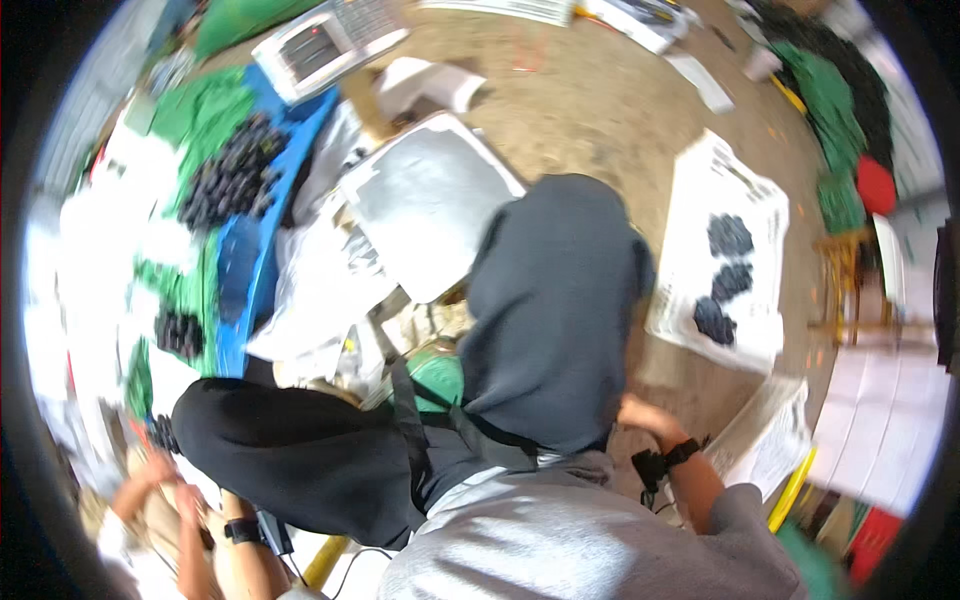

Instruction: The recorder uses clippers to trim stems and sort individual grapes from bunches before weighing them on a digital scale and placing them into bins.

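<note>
My left hand point(234, 504) is at the lower left, beside my bent left knee, with a black strap at the wrist. My thigh partly hides it, and its fingers do not show clearly. Near it is a small dark bunch of grapes point(163, 433), close to a co-worker's hands point(152, 468). On the other side, my right hand point(640, 412) is down against my right thigh, its fingers mostly hidden and blurred. A white crate point(668, 290) stands ahead of that hand, with three bunches of dark grapes point(730, 236) spaced apart in it.
A blue crate point(268, 262) heaped with dark grapes point(235, 172) stands at the left. A grey-topped square board point(430, 205) lies ahead of my knees. A scale point(312, 50) is at the far left. Another white crate point(765, 440) sits beside my right arm.
</note>
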Motion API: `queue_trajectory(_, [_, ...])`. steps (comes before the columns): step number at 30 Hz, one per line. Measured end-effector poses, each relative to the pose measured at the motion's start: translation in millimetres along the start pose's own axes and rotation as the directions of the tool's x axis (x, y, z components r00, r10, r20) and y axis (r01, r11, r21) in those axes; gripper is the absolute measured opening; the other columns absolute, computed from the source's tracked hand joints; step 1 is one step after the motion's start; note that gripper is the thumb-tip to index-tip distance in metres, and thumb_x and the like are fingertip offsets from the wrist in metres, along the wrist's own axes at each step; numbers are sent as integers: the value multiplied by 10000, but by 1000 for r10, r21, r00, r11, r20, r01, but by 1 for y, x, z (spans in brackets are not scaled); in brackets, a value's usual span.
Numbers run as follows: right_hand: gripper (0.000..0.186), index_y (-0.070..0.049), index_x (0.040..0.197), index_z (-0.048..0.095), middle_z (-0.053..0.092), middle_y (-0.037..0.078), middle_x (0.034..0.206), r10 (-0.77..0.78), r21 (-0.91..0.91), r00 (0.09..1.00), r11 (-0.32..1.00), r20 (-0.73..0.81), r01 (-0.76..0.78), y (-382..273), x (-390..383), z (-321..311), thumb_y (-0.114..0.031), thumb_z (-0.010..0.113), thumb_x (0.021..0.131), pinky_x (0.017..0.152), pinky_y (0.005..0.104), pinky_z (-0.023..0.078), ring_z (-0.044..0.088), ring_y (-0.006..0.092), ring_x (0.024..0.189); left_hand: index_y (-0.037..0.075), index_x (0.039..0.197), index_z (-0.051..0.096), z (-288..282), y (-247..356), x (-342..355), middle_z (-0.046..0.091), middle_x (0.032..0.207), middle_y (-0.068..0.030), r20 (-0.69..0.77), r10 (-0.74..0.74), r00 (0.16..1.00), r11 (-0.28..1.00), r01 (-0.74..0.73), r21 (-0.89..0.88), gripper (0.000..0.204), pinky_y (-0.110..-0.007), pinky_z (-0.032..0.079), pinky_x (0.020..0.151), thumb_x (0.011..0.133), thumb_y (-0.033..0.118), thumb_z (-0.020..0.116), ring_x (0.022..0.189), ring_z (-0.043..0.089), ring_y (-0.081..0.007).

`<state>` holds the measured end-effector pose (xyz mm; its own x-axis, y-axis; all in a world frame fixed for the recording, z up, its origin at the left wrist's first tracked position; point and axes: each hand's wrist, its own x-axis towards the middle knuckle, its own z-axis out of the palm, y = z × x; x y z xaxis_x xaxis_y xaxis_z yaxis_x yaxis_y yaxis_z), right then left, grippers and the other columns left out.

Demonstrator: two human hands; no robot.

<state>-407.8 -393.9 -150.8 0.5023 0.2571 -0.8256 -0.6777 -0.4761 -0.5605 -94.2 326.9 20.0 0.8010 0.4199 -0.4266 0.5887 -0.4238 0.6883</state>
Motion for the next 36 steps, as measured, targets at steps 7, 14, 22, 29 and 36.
queue_trajectory(7, [671,-15,1341,427,530,225,1256,262,-272,965,929,10,-249,-108,25,-33,-459,577,862,902,410,467,557,326,1075,107,973,632,21,-117,-99,588,794,-12,-40,-367,930,930,368,22,289,-228,354,517,854,370,635,553,426,-33])
queue_trajectory(14, [625,-14,1322,444,537,218,1246,389,-399,918,831,-78,-387,-182,13,-104,-428,573,871,898,403,468,561,320,1069,99,979,634,68,-116,-136,601,808,-30,43,-565,824,823,558,104,292,-245,373,536,848,360,638,569,452,-58])
queue_trajectory(22, [574,-14,1301,464,545,210,1235,488,-523,862,704,-135,-480,-270,16,-227,-392,567,882,894,396,468,566,313,1063,90,985,637,138,-49,-121,615,825,-51,128,-686,716,726,663,183,296,-264,396,559,841,348,642,587,483,-86])
queue_trajectory(29, [529,-14,1283,481,552,203,1225,478,-630,863,623,-161,-463,-318,28,-314,-361,563,891,890,389,469,570,307,1058,82,991,640,210,-21,-128,628,839,-69,176,-717,675,696,705,136,300,-280,416,578,835,338,645,603,510,-111])
queue_trajectory(36, [485,-14,1264,499,559,196,1215,260,-801,962,556,-87,-223,-354,48,-374,-329,558,901,886,382,470,574,301,1052,74,997,642,275,-30,-203,640,853,-87,111,-732,672,677,735,21,304,-297,436,598,829,327,648,619,536,-136])
